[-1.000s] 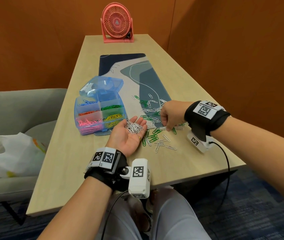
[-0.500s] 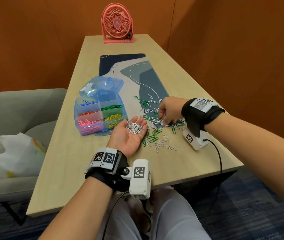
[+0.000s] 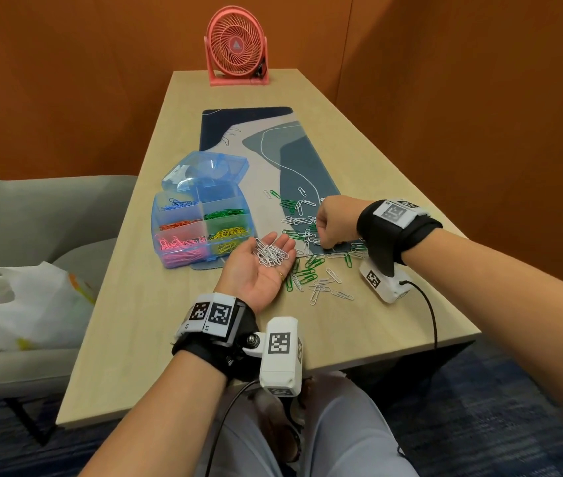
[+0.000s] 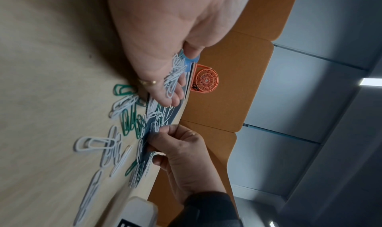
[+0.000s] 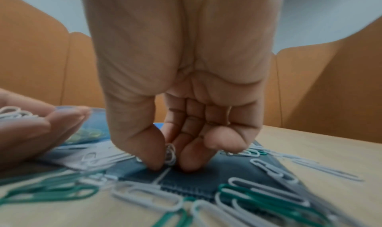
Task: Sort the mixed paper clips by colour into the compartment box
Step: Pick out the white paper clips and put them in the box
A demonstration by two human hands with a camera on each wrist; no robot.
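Right hand [image 5: 179, 100] is down on the mat [image 3: 304, 160], just right of the compartment box [image 3: 201, 232], thumb and forefinger pinching one white paper clip [image 5: 170, 154] stood on edge. Left hand [image 3: 259, 266] lies palm up beside the box, fingers relaxed, cradling a heap of white clips [image 3: 271, 253]. Loose white and green clips [image 3: 307, 270] litter the desk [image 3: 359, 173] right of the box. Light, springy wire, likely slick, lying flat: best tipped up and nipped across the loop.

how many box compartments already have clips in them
5 in the box: blue far left, orange and pink nearer; green far right, yellow nearer. More may be hidden.
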